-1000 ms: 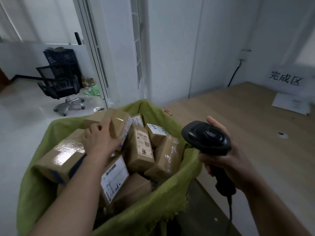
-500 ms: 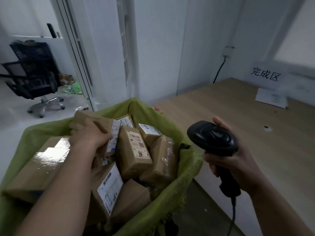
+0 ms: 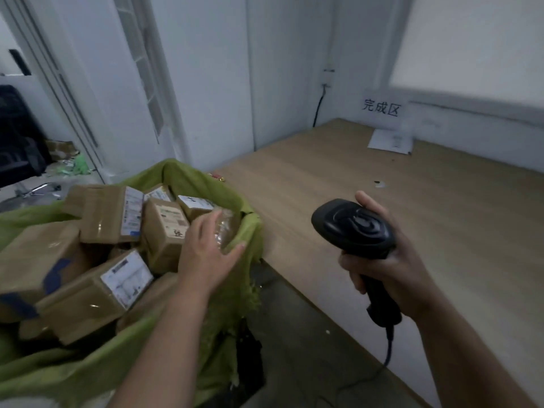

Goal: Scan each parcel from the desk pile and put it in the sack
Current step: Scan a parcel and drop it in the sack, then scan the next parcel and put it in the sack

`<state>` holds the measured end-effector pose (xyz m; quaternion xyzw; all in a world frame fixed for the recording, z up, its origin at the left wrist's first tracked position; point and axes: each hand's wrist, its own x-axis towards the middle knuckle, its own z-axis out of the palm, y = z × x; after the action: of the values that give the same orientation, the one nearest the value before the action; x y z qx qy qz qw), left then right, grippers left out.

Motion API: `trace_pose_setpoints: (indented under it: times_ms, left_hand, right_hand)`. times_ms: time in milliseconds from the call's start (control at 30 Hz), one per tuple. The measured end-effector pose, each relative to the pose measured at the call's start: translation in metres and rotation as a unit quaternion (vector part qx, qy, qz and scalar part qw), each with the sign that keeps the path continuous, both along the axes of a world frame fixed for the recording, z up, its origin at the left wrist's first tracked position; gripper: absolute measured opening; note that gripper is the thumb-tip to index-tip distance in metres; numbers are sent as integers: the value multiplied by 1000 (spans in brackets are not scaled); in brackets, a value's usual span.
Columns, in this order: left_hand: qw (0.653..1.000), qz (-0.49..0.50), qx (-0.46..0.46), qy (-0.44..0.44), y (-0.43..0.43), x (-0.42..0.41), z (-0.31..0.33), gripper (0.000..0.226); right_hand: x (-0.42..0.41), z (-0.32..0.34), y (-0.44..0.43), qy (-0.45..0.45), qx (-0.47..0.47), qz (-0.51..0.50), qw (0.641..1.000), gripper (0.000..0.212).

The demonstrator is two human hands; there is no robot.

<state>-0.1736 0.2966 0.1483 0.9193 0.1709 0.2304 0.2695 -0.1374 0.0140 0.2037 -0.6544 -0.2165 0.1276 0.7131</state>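
Far left there was just a black office chair [image 3: 17, 142] out on the floor, nothing to do with this. Then came the green sack [image 3: 88, 372], stuffed with brown parcels [image 3: 73, 301]. The box [image 3: 103, 214] with the label down its side, at the back of the sack, was the one the left hand [image 3: 206, 251] had been resting on a second ago. By this moment the hand had come off it and swung right. Its fingers were spread and holding nothing, and it hovered over the shiny tape-wrapped parcel [image 3: 228, 228] by the sack's right rim. I couldn't tell if it was actually touching. To me that read as the drop-off being done for that box, with the hand on its way back out for the next one. Right of the sack, the right hand [image 3: 391, 269] had its fingers wrapped around the handle of the black corded scanner [image 3: 353, 228], held up over the desk [image 3: 382, 201] edge, same as before. Weird bit: the stretch of desk in shot had no pile on it, only a sheet of paper [image 3: 390, 141] under a wall sign [image 3: 381, 108] at the far end. So either the pile sat out of frame or they were nearly finished, can't say which.
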Motion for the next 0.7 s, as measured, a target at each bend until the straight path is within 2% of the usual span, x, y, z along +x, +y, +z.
trace_pose_setpoints:
  times_ms: [267,333,700]
  left_hand:
    - [987,-153,45,35,-163,4,-11,82]
    - [976,-194,83,46,-205,8,-11,83]
    - [914,-374,158,6,-415,28,-9,85]
  right_hand:
    - [-58,-4,-154,-28,-16,-89,996,95]
    - [-75,-4,-191,-31,-28,-125,991,95]
    - [-160,-3,-356,-20,-60,-344,937,99]
